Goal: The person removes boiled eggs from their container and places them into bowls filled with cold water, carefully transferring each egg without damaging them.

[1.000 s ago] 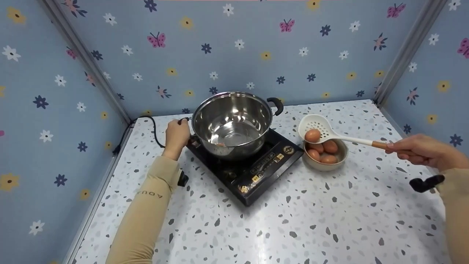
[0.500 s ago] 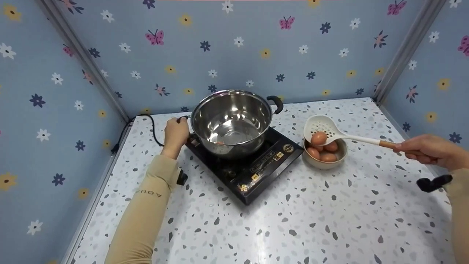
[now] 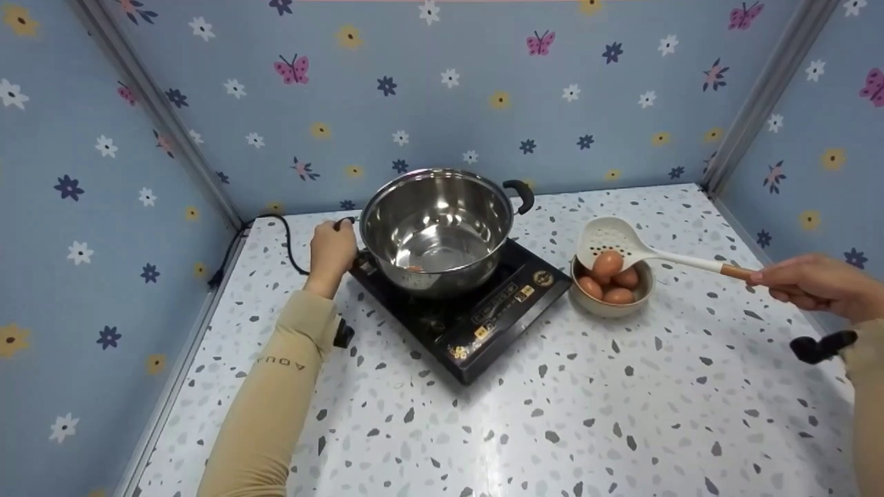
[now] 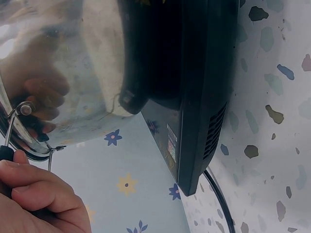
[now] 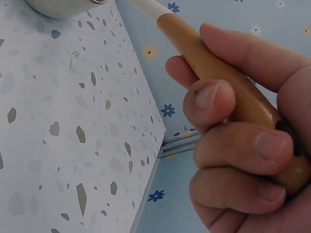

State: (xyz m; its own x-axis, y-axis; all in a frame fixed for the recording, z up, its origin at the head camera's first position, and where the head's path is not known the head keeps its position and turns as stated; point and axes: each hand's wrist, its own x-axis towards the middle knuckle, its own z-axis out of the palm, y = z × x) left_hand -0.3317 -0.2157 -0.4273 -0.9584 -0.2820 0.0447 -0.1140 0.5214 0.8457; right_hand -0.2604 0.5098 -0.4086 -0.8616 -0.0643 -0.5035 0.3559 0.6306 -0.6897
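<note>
In the head view my left hand [image 3: 332, 250] grips the black side handle of a steel pot [image 3: 442, 284], its fingers curled round it in the left wrist view. The pot stands on a black induction cooker [image 3: 494, 331]. A small reddish-brown patch shows low inside the pot, mostly hidden by the near rim. My right hand [image 3: 818, 283] holds a white slotted spoon [image 3: 608, 233] by its wooden handle [image 5: 214, 73]. The spoon's head is over a bowl [image 3: 608, 312] of brown eggs [image 3: 618, 296]. One egg [image 3: 608, 263] lies at the spoon's near edge; whether the spoon bears it is unclear.
A black power cord [image 3: 289, 241] runs from the cooker to the left wall. The speckled white tabletop [image 3: 587, 428] extends in front of the cooker and bowl. Flower-patterned panels [image 3: 456, 103] enclose the back and both sides.
My right hand and the slotted spoon have shifted to the right, and the egg at the spoon has moved right and slightly down over the bowl. My left hand stays on the pot handle.
</note>
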